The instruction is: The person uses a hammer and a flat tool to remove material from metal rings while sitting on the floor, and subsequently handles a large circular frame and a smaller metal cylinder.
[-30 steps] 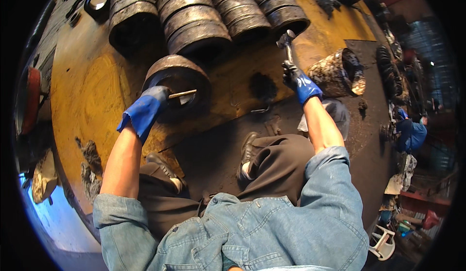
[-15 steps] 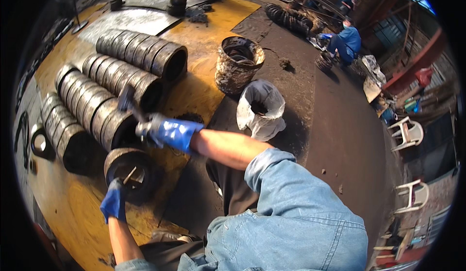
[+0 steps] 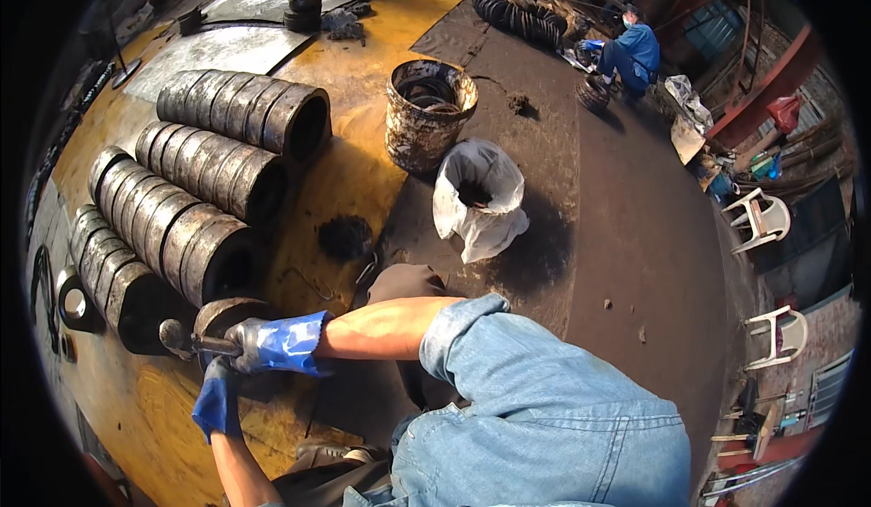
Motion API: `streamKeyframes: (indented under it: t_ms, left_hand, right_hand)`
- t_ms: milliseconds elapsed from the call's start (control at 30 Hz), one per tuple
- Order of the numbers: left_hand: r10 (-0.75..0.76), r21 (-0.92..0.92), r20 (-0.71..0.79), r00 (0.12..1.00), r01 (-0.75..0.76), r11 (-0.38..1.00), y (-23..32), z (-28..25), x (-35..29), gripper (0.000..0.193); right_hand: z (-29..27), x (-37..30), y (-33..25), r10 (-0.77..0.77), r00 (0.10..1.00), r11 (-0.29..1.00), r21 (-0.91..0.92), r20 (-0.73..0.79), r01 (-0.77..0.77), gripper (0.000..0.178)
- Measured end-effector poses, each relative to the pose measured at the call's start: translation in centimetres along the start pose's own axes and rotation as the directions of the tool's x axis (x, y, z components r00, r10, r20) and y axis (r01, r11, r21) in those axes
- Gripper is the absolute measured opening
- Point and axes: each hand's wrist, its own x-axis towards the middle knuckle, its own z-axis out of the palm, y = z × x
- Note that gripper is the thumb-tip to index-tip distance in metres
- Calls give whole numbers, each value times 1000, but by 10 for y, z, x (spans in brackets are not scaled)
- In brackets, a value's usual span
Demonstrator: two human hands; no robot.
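from my end i see the right hand [image 3: 270,344], in a blue and grey glove, fingers wrapped round the handle of a hammer [image 3: 174,336]. hammer head sits left of the thick dark ring [image 3: 234,309], near the end of the leftmost ring row [image 3: 111,271]; can't tell if it touches anything. left hand [image 3: 220,382], blue cuff, is just below the right, at the ring's near side; its fingers are mostly hidden, so can't tell what they grip. ring lies on the yellow floor sheet [image 3: 154,407], its opening mostly blocked for me by glove and handle.

clutter beyond: three more rows of stacked rings, the third row [image 3: 172,221] ending close behind the ring and crowding that side. crusted bucket [image 3: 408,139] with dark rings inside, whitish plastic bag [image 3: 494,235] right beside it, both well apart from the hands. dark patch [image 3: 345,236] on the floor nearer in. far off: black ribbed coil [image 3: 522,24], co-worker [image 3: 633,53] sitting low, two white chairs [image 3: 769,221] at right.
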Motion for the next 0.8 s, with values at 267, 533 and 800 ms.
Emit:
streamKeyframes:
  t_ms: [267,533,800]
  left_hand:
    - [-150,153,27,988,144,978,37,-23,-17,43]
    - [-251,-13,93,964,253,967,47,-16,-7,34]
    - [-181,-93,63,982,186,978,-11,-30,2,35]
  right_hand:
    - [11,-12,3,247,969,963,-106,1,-246,18]
    - [-1,-17,17,329,944,930,-161,-33,-330,22]
    - [14,-3,44,132,991,981,141,11,-132,23]
